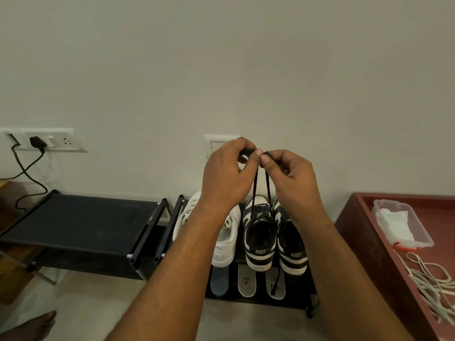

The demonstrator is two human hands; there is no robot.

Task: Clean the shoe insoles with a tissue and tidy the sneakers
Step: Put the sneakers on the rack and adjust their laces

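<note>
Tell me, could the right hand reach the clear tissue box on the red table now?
Probably yes, but not freely: the right hand is pinching the black lace with the left hand. The clear box lies on the red table on that same side, with nothing standing between them.

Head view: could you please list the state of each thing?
Black lace, held up, strands hanging.
Left hand, pinching black lace.
Right hand, pinching black lace.
Black sneakers, side by side.
Insoles, out, lying below sneakers.
Box, open, tissue inside.
White laces, loose in tray.
Charger, plugged in.
</note>
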